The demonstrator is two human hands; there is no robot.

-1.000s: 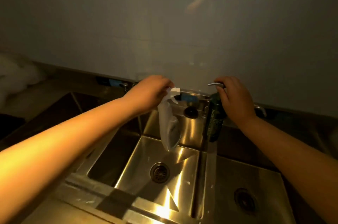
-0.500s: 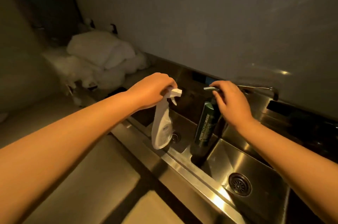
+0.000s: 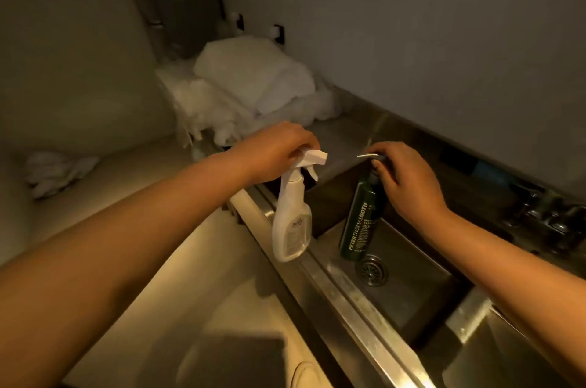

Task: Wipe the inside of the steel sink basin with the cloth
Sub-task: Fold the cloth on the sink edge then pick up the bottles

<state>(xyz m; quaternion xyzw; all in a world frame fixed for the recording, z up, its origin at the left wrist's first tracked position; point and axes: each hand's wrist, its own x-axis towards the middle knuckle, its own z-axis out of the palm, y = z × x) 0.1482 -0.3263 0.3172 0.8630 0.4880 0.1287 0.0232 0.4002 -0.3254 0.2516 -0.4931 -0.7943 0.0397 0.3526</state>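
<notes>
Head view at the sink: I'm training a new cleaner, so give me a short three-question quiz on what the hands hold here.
1. True or false: the left hand grips the white spray bottle by its trigger head.
2. The right hand holds the dark green pump bottle above: A the counter, B the steel sink basin, C the floor.
3. Fill in: neither hand holds a ____ yet.
Key: 1 true. 2 B. 3 cloth; the white cloths lie piled farther back.
</notes>
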